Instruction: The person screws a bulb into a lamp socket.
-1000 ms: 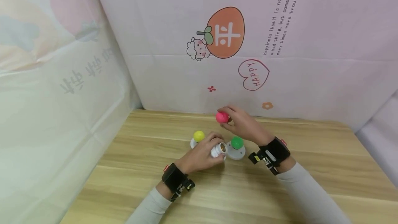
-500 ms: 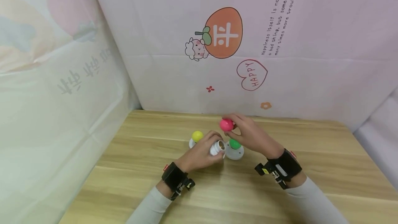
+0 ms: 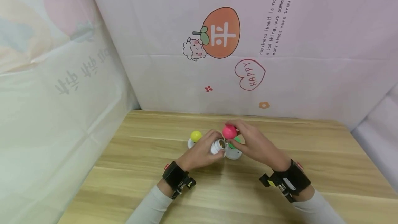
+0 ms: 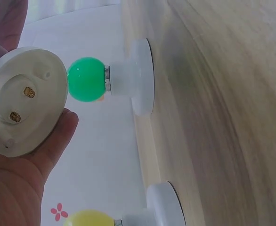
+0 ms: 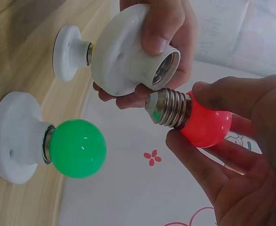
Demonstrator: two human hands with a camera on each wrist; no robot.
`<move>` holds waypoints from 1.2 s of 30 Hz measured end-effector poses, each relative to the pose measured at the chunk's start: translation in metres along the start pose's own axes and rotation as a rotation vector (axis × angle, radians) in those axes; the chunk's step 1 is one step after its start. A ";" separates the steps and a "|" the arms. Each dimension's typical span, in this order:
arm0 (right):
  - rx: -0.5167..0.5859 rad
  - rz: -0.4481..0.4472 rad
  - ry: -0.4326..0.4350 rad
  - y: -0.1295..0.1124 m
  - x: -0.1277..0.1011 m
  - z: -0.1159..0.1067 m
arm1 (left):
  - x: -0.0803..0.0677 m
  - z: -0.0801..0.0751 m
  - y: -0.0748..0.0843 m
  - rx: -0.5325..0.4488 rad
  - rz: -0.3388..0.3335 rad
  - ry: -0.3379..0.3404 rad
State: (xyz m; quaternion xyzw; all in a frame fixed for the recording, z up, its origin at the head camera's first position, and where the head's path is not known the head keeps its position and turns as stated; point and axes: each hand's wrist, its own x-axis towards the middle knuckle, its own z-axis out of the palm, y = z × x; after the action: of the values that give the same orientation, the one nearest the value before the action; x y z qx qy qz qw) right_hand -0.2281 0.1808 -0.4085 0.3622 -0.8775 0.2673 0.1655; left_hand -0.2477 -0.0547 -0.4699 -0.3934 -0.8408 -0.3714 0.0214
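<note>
Right now my left hand (image 3: 202, 152) grips a loose white lamp socket (image 5: 128, 52) above the wooden table (image 3: 130, 168), fingers and thumb curled round its body, its round base plate turned toward my palm and its threaded metal mouth tipped up toward my other hand. My right hand (image 3: 253, 144) pinches a pink-red bulb (image 5: 206, 125) by its glossy globe, with the silver screw cap pointing at the socket's mouth; the cap's tip sits just beside the rim, not yet inside. The bulb is small, round and smooth, brighter pink from the head view and redder up close. Just behind my hands a green bulb (image 5: 77, 148) stands screwed into its own white socket base (image 5: 15, 143), flat on the table, and to its left a yellow bulb (image 3: 196, 136) stands in another white base (image 3: 190, 143). So I count three bulbs, one each of pink, green and yellow, and three white sockets, two seated and one in hand. Farther back, the cloth backdrop (image 3: 311, 78) carries a heart outline (image 3: 249, 74) reading "HAPPY", a line beginning "Happiness itself is not a bad thing", and an orange fruit (image 3: 221, 33) with a white character, a cartoon sheep (image 3: 191, 50) beside it.
</note>
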 end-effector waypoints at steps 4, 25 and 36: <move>-0.020 -0.055 0.038 -0.001 -0.004 -0.001 | 0.001 -0.001 0.001 0.011 0.005 -0.003; 0.052 -0.085 0.087 -0.008 -0.015 0.002 | 0.002 -0.001 0.004 0.028 0.131 0.031; 0.071 -0.077 0.073 -0.009 -0.017 0.006 | 0.002 -0.001 0.005 0.030 0.123 0.026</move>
State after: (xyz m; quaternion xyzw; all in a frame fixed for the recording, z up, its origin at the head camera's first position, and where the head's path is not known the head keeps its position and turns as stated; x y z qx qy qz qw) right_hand -0.2108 0.1817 -0.4182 0.3915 -0.8463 0.3044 0.1945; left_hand -0.2464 -0.0521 -0.4652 -0.4393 -0.8200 -0.3619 0.0608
